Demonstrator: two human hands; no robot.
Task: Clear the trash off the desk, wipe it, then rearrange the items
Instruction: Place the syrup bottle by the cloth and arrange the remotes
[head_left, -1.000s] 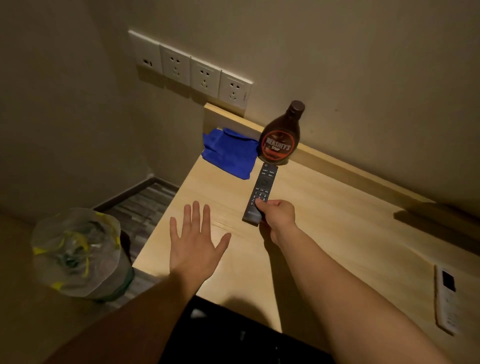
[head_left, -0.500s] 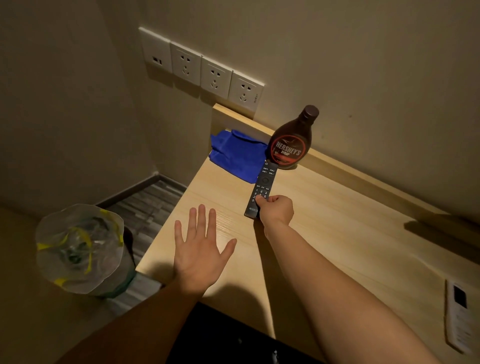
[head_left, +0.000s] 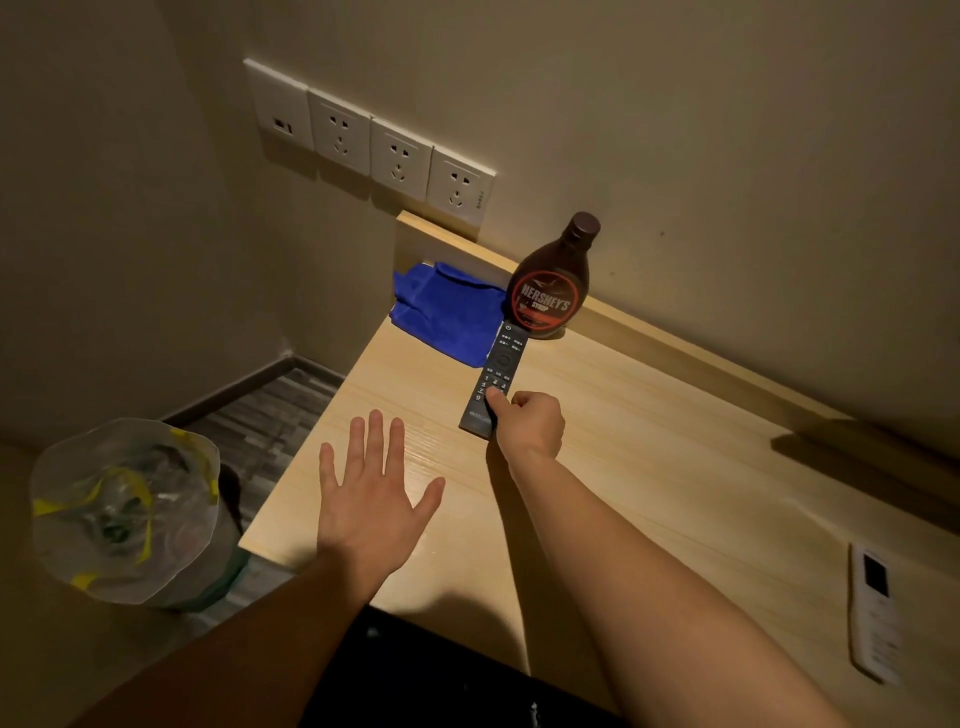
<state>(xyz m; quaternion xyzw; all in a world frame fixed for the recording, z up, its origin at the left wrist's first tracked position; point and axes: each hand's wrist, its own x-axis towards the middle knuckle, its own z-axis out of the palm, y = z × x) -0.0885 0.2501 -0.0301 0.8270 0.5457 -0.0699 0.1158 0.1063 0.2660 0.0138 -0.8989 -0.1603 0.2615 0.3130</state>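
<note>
My right hand grips the near end of a black remote, thumb on its buttons. The remote lies lengthwise on the light wooden desk, its far end touching the base of a brown Hershey's syrup bottle that stands upright against the back ledge. A folded blue cloth lies at the desk's far left corner, just left of the remote. My left hand rests flat on the desk near its left front corner, fingers spread, holding nothing.
A white remote lies near the desk's right front edge. On the floor to the left stands a bin lined with a clear bag holding trash. Several wall sockets sit above the back ledge.
My right hand has slid the black remote away from me until its far end meets the syrup bottle and blue cloth. My left hand stays flat on the desk.
</note>
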